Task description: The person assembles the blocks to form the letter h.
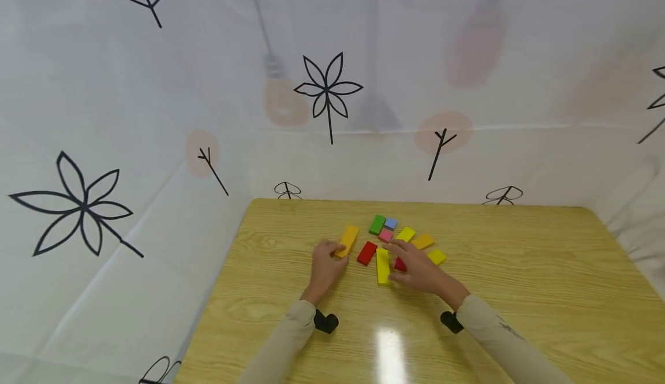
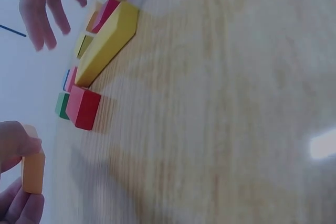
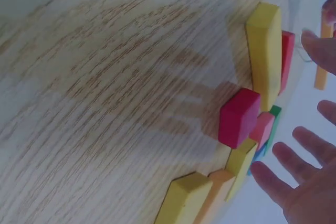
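Observation:
My left hand pinches a long orange block between thumb and fingers; the left wrist view shows this orange block raised off the table. My right hand hovers over the blocks with its fingers spread, holding nothing; in the right wrist view its fingers are apart from them. Beneath and beside it lie a long yellow block and a crimson block, partly hidden in the head view. Between the hands lies a red block.
Behind these are a green block, a blue block and a pink block. To the right are a yellow block, another orange block and one more yellow block. A patterned white cloth hangs behind the wooden table.

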The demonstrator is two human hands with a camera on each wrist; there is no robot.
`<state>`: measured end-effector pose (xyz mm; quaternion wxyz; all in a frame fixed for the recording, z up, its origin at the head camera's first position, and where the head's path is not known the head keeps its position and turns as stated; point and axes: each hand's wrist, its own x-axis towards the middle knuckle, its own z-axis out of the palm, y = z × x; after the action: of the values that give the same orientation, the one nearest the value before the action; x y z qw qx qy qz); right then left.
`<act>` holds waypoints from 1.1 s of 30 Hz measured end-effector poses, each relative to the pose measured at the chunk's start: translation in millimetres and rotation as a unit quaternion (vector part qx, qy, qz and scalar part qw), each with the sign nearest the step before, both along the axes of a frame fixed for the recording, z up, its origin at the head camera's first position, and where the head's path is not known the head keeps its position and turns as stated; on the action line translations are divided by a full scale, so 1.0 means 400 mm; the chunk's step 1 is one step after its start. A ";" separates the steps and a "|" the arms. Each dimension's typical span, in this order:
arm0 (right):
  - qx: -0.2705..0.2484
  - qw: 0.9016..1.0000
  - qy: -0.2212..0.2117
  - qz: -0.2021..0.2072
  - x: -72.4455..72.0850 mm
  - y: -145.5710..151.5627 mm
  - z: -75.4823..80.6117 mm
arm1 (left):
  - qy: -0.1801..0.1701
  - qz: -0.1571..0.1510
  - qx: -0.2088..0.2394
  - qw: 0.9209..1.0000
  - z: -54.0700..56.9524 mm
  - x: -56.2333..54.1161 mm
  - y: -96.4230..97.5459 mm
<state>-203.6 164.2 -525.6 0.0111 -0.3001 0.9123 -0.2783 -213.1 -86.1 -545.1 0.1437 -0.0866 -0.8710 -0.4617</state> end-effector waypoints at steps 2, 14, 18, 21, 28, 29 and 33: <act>0.010 1.000 -0.009 0.009 -0.007 -0.006 -0.007 | 0.000 -0.003 0.001 1.000 0.002 0.013 -0.001; 0.049 0.998 -0.024 0.028 -0.040 -0.028 -0.043 | 0.052 0.019 0.025 0.998 0.005 0.099 -0.019; 0.050 0.998 -0.034 0.025 -0.049 -0.032 -0.046 | 0.039 0.034 0.036 0.998 0.002 0.143 -0.019; 0.046 0.998 -0.039 0.025 -0.053 -0.033 -0.046 | 0.026 0.041 0.036 0.998 0.000 0.182 -0.018; 0.044 0.997 -0.053 0.024 -0.057 -0.033 -0.048 | -0.001 0.069 0.030 0.997 -0.025 0.270 -0.015; 0.043 0.997 -0.056 0.024 -0.057 -0.033 -0.048 | -0.006 0.074 0.030 0.997 -0.030 0.282 -0.015; 0.041 0.997 -0.060 0.024 -0.058 -0.035 -0.051 | -0.031 0.093 0.021 0.995 -0.046 0.326 -0.019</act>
<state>-226.9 150.3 -545.9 0.0850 -0.3043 0.9130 -0.2582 -82.7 -93.7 -563.4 0.1605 0.0119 -0.8695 -0.4669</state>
